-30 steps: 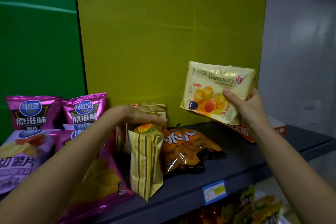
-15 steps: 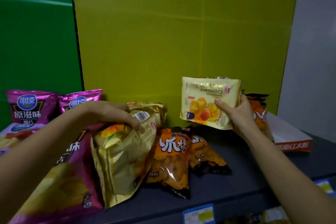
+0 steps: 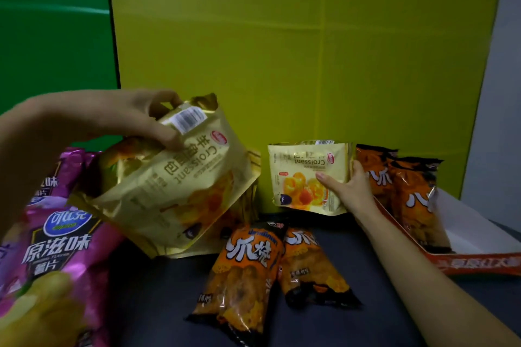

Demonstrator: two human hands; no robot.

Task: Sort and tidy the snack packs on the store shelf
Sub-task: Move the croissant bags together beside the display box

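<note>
Shiny gold croissant pack (image 3: 180, 189), tilted

the shelf (image 3: 158, 304) in front of me is a dark grey board. two orange snack packs lie flat near its middle, side by side and touching, tops toward the back: the left orange pack (image 3: 242, 276) and the right orange pack (image 3: 307, 265). at my left a purple chip bag (image 3: 62, 256) lies face up, more purple bags beside it. a gold striped pack (image 3: 251, 177) stands toward the back, its base hidden. at my right sits a red-and-white cardboard tray (image 3: 479, 262), open on top.
</note>
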